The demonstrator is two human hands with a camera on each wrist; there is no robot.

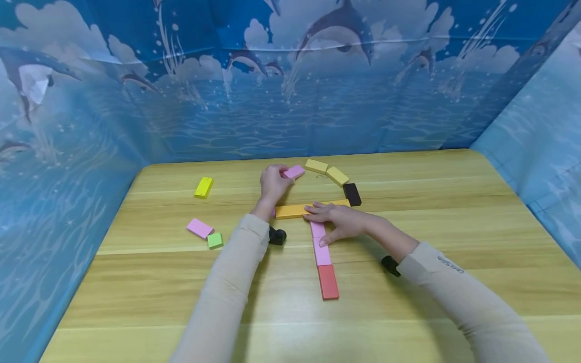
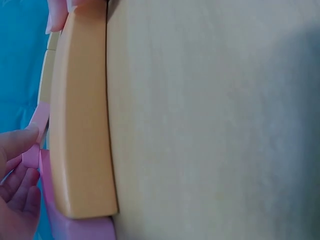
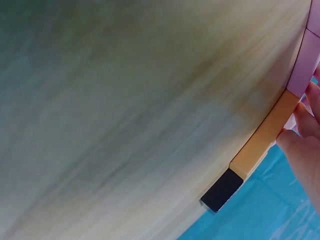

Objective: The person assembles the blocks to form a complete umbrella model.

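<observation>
My left hand (image 1: 274,183) pinches a pink block (image 1: 295,172) between thumb and fingers at the far side of the table. In the left wrist view, that pink block (image 2: 42,118) slants up from the fingertips. My right hand (image 1: 342,220) lies spread, its fingers over the row of orange blocks (image 1: 289,212) and its thumb on a pink block (image 1: 322,252). Below that pink piece, a red block (image 1: 328,282) ends the column. Another pink block (image 2: 85,230) meets the orange row's left end, while a black block (image 1: 352,194) stands at its right end.
Two pale yellow blocks (image 1: 316,166) curve between the held piece and the black block. Loose at the left lie a bright yellow block (image 1: 204,187), a pink block (image 1: 200,228) and a small green block (image 1: 215,240). A blue dolphin-print curtain (image 1: 254,121) borders the table.
</observation>
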